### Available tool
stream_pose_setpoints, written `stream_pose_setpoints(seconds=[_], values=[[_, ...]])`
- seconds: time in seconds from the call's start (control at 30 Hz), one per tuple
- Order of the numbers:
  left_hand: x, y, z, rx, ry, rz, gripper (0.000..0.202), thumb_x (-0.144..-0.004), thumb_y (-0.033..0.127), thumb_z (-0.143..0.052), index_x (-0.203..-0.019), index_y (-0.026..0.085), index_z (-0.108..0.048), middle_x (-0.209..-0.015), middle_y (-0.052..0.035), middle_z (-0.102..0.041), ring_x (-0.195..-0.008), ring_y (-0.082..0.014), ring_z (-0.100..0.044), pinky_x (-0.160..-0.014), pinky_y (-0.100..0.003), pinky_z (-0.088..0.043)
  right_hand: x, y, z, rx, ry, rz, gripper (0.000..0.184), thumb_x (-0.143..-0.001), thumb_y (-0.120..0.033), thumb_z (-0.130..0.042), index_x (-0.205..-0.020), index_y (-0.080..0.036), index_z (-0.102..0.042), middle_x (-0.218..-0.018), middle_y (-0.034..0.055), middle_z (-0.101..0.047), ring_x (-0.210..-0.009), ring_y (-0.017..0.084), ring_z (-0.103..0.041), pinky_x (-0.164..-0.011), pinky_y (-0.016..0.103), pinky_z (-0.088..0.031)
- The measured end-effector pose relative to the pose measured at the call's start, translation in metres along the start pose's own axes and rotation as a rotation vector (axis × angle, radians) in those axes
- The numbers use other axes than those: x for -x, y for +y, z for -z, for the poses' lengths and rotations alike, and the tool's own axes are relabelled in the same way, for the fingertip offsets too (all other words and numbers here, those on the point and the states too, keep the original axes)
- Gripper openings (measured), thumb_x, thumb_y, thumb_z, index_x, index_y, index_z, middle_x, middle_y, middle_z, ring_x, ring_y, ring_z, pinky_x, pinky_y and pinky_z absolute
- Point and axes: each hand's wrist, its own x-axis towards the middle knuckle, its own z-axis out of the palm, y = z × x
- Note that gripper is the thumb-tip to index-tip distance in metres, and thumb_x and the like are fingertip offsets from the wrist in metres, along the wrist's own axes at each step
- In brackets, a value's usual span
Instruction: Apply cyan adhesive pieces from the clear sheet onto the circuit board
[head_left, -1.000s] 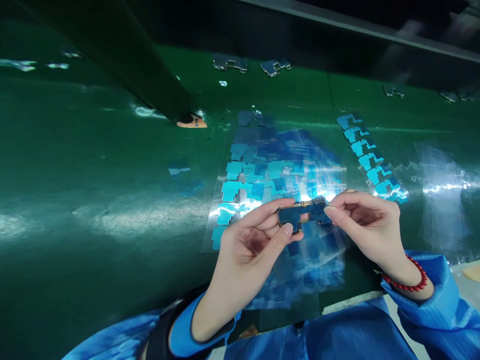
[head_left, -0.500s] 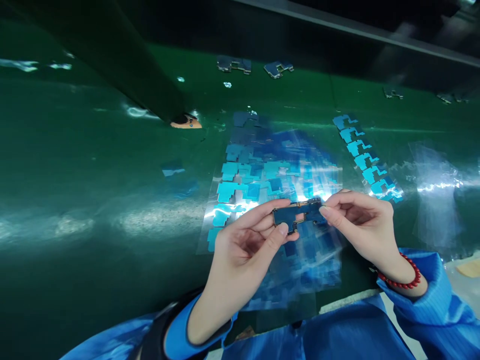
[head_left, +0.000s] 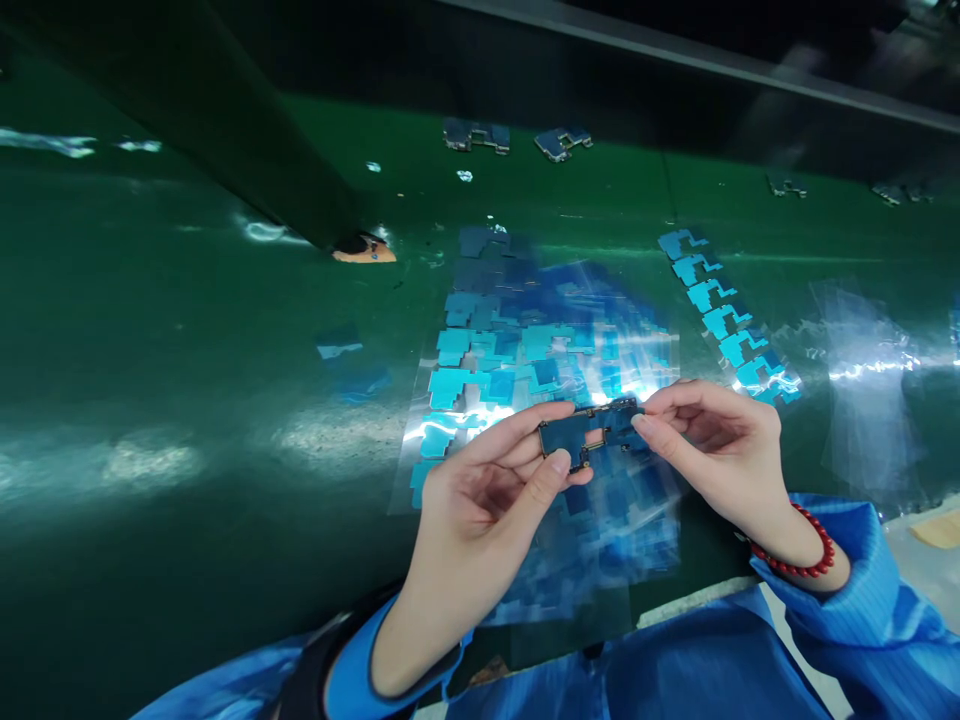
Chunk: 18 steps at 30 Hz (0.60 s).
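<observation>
A small dark circuit board [head_left: 564, 437] with a notch in its lower edge is held up over the bench. My left hand [head_left: 491, 500] is closed on its left part, thumb on the face and fingers behind and along the edges. At the board's right end, my right hand [head_left: 712, 440] pinches with thumb and forefinger; whether a bit of film is also between them I cannot make out. Below both hands lie clear sheets [head_left: 480, 385] of blue board-shaped film pieces, overlapping in a pile.
A strip of blue film pieces [head_left: 724, 320] lies right of the pile, and clear plastic film [head_left: 870, 370] beyond it. Several boards [head_left: 476, 136] rest at the back of the green bench [head_left: 187, 380]. A dark post [head_left: 300, 170] slants in from the upper left.
The view has shifted slightly. Both hands keep the same hold on the board, with hardly any movement between them.
</observation>
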Motion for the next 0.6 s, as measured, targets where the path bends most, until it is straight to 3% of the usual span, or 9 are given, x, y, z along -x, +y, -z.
stream_pose_setpoints(seconds=[0.37, 0.6], values=[[0.0004, -0.0002, -0.0029, 0.056, -0.003, -0.018, 0.022, -0.078, 0.02, -0.074, -0.099, 0.022, -0.072, -0.078, 0.0013, -0.075, -0.086, -0.0184, -0.073, -0.071, -0.021, -0.062, 0.0005, 0.0024, 0.0003, -0.014, 0.0, 0.017, 0.009, -0.074, -0.012, -0.072, -0.075, -0.02, -0.068, -0.068, -0.0017, -0.068, -0.059, 0.012, -0.065, -0.059, 0.022, -0.059], [0.0016, 0.0007, -0.0023, -0.002, 0.007, -0.008, 0.023, -0.078, 0.023, -0.073, -0.101, 0.021, -0.071, -0.078, -0.0005, -0.075, -0.087, -0.0223, -0.073, -0.073, -0.029, -0.063, 0.0002, 0.0034, 0.0, -0.003, -0.002, 0.002, 0.006, -0.075, -0.017, -0.072, -0.074, -0.019, -0.067, -0.068, -0.0003, -0.068, -0.06, 0.013, -0.064, -0.059, 0.024, -0.059]])
